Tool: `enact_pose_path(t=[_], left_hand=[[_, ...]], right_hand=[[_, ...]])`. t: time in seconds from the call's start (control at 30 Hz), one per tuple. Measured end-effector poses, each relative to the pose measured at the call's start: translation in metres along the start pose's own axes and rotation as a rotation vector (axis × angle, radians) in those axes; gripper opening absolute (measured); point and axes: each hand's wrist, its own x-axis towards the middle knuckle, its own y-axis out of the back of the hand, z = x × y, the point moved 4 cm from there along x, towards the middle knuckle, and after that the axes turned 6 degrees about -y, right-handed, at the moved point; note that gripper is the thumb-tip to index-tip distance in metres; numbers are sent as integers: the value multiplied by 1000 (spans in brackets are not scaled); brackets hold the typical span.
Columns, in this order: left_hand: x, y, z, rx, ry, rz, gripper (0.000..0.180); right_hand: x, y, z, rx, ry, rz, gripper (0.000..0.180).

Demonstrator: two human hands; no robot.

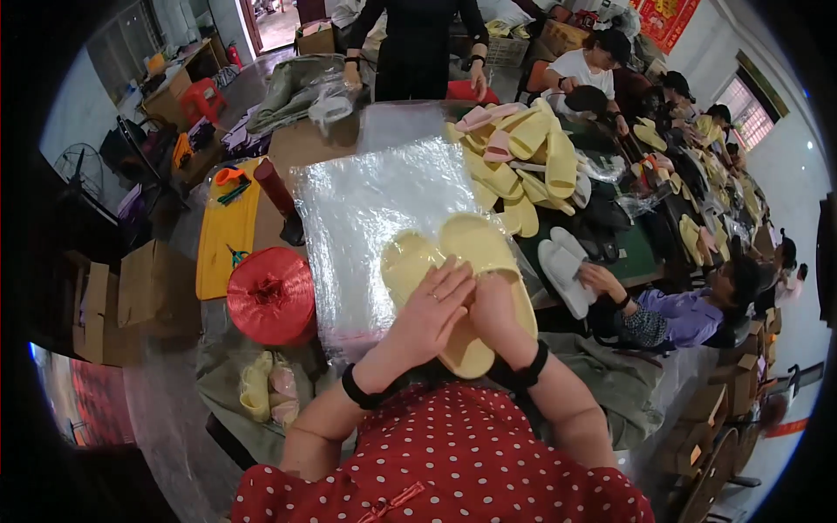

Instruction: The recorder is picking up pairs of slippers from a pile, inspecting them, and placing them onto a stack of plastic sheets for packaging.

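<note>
A pair of pale yellow slippers lies in front of me on a stack of clear plastic bags [375, 196]. The left slipper [403, 253] has a glossy look, as if under clear film. My left hand [436, 307] rests across the slippers with its fingers stretched out and close to my right hand. At the right slipper [471, 235], my right hand [493, 307] is bent down with its fingers tucked in at the strap, so the fingertips are hidden. The heel end of a slipper shows below my hands.
Left of the bags sit a red twine roll [272, 295], a dark red cylinder [274, 190] and green-handled scissors [236, 255] on a yellow board [225, 235]. A heap of yellow and pink slippers [523, 157] stands at the right. Co-workers sit along the right; another person stands opposite.
</note>
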Motion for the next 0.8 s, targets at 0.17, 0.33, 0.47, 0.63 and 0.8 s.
enact_pose_path(t=[0.17,0.33,0.47,0.63,0.8], left_hand=[[-8,8,8,-60,-54,-6,43],[-23,26,9,-288,-19,-4,39],[-41,41,-5,-217,81,16,39],[-90,76,-37,-108,207,289,39],[-108,84,-88,-106,834,636,44]], right_hand=[[47,-28,-29,187,192,134,18],[100,-41,-56,46,120,193,19],[120,-63,-39,214,-30,105,32],[9,-20,-58,317,384,175,56],[-35,49,-16,881,-275,-671,16]])
